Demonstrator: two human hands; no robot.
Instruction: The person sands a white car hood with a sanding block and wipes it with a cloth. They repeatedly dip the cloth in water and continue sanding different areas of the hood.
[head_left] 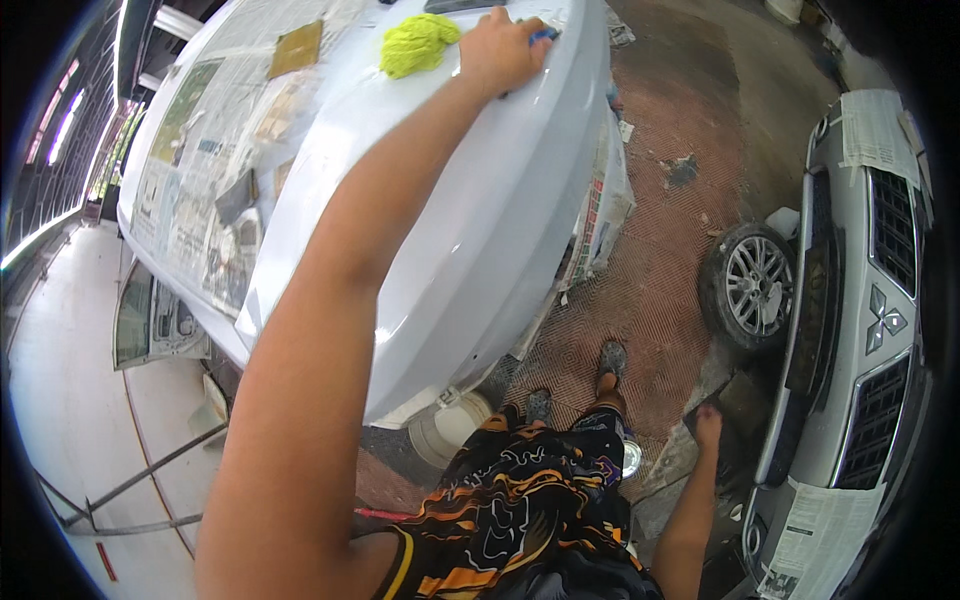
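Note:
My left arm reaches far forward over a glossy white car body panel. At its end my left hand is closed around a small blue object, pressed down on the panel; most of that object is hidden by the fingers, so its kind does not show. Just left of this hand lies a crumpled lime-green cloth. Low on the right, my right hand hangs beside my body with curled fingers, away from the panel. Whether it holds anything is hidden.
Newspaper masking covers the panel's left side, with a brown sandpaper-like sheet on it. A bucket stands below the panel's near edge. To the right are a loose wheel and a silver car front. Red patterned flooring lies between.

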